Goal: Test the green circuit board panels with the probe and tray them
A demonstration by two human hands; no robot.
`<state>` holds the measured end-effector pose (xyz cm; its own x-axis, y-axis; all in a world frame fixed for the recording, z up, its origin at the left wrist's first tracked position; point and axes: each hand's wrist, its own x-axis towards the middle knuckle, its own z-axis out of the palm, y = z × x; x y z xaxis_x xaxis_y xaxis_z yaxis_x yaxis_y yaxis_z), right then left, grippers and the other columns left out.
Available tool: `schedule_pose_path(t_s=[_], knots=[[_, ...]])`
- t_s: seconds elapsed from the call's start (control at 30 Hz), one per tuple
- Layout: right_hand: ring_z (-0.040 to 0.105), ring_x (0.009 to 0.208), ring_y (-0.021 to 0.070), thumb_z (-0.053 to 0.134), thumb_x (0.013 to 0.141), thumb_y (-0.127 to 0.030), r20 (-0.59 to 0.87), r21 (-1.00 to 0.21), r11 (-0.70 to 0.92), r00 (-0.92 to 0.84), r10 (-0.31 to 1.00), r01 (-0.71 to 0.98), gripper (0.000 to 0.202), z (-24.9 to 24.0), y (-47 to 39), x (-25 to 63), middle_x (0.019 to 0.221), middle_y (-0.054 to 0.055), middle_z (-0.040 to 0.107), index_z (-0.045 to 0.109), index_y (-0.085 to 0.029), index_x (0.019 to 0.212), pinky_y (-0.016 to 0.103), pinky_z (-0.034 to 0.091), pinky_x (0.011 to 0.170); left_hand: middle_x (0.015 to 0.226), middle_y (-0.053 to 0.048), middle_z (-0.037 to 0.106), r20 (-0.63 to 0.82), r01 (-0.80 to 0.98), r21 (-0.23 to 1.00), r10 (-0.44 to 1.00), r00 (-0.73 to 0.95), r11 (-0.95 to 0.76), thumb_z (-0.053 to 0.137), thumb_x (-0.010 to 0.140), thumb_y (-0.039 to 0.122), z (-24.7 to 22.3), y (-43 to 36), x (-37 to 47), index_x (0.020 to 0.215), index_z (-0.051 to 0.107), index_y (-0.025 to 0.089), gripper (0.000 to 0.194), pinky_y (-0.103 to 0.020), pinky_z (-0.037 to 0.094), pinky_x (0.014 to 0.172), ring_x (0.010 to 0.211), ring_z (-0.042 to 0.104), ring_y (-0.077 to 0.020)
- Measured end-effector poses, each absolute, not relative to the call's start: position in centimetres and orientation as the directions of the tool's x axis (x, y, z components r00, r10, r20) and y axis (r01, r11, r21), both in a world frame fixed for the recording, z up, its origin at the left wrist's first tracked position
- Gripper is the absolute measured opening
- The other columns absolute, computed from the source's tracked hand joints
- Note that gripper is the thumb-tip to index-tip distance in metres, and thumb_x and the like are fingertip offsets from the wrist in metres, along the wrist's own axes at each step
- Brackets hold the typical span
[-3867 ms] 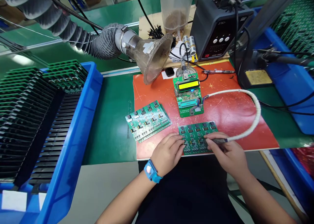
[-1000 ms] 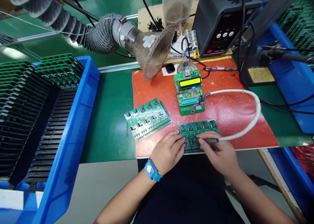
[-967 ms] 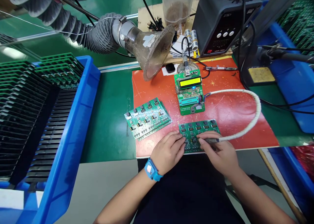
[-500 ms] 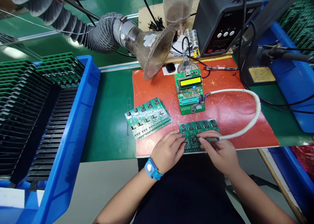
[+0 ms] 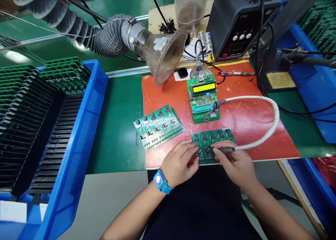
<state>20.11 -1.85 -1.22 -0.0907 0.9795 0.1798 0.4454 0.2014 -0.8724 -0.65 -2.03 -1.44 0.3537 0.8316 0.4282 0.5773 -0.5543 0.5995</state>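
Observation:
A green circuit board point(image 5: 207, 149) with a row of small digit displays lies at the front edge of the red mat. My left hand point(image 5: 180, 163) grips its left edge, fingertips on the board and thumb at the lower corner. In my right hand point(image 5: 237, 166) is a dark-ended probe point(image 5: 227, 149), pinched between thumb and fingers over the board's middle; its tip is hidden by the fingers. A white sleeved cable point(image 5: 276, 117) loops from the probe to a programmer board point(image 5: 196, 119) with a lit yellow-green screen point(image 5: 204, 88). Left of it lie stacked circuit boards point(image 5: 159, 128).
A fume extractor hood point(image 5: 168, 57) hangs over the mat's back. Behind stands a soldering station point(image 5: 240, 29); a soldering sponge point(image 5: 280, 80) sits at right. A blue bin point(image 5: 97, 82) at left holds rows of upright boards point(image 5: 18, 89). Another blue bin point(image 5: 312, 103) is at right.
My left thumb has moved away from the index finger, opening a gap between them, and the left wrist has shifted slightly left. The right hand and probe stay in place.

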Motion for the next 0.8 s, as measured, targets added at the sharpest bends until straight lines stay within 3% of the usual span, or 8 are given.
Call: schedule_pose_path(t_s=[0.1, 0.3, 0.8], knots=[[0.067, 0.082, 0.0203, 0.059, 0.094, -0.024, 0.201, -0.862, 0.222, -0.096, 0.975, 0.455, 0.009, -1.14, -1.77, 20.1, 0.09, 0.006, 0.068, 0.066, -0.021, 0.089, 0.033, 0.057, 0.07, 0.124, -0.013, 0.064, 0.365, 0.601, 0.617, 0.861, 0.353, -0.508, 0.062, 0.08, 0.019, -0.9, -2.12, -0.75, 0.128, 0.053, 0.014, 0.05, -0.044, 0.052, 0.105, 0.123, 0.058, -0.0258], [0.067, 0.084, 0.0221, 0.058, 0.095, -0.026, 0.193, -0.862, 0.214, -0.094, 0.977, 0.46, 0.013, -1.01, -1.72, 20.12, 0.09, 0.007, 0.069, 0.066, -0.022, 0.086, 0.036, 0.057, 0.073, 0.15, -0.021, 0.042, 0.211, 0.747, 0.447, 0.869, 0.447, -0.493, 0.072, 0.076, 0.058, -0.83, -2.09, -0.64, 0.145, 0.037, 0.011, 0.091, -0.056, 0.043, 0.111, 0.142, 0.037, -0.0382], [0.069, 0.076, 0.0202, 0.058, 0.096, -0.03, 0.153, -0.879, 0.174, -0.083, 0.985, 0.443, 0.013, -1.26, -1.89, 20.18, 0.093, 0.008, 0.068, 0.066, -0.02, 0.094, 0.032, 0.058, 0.062, 0.15, -0.022, 0.043, 0.212, 0.754, 0.381, 0.844, 0.492, -0.535, 0.066, 0.081, 0.061, -1.23, -1.86, -0.59, 0.145, 0.037, 0.008, 0.088, -0.056, 0.042, 0.112, 0.142, 0.038, -0.0363]])
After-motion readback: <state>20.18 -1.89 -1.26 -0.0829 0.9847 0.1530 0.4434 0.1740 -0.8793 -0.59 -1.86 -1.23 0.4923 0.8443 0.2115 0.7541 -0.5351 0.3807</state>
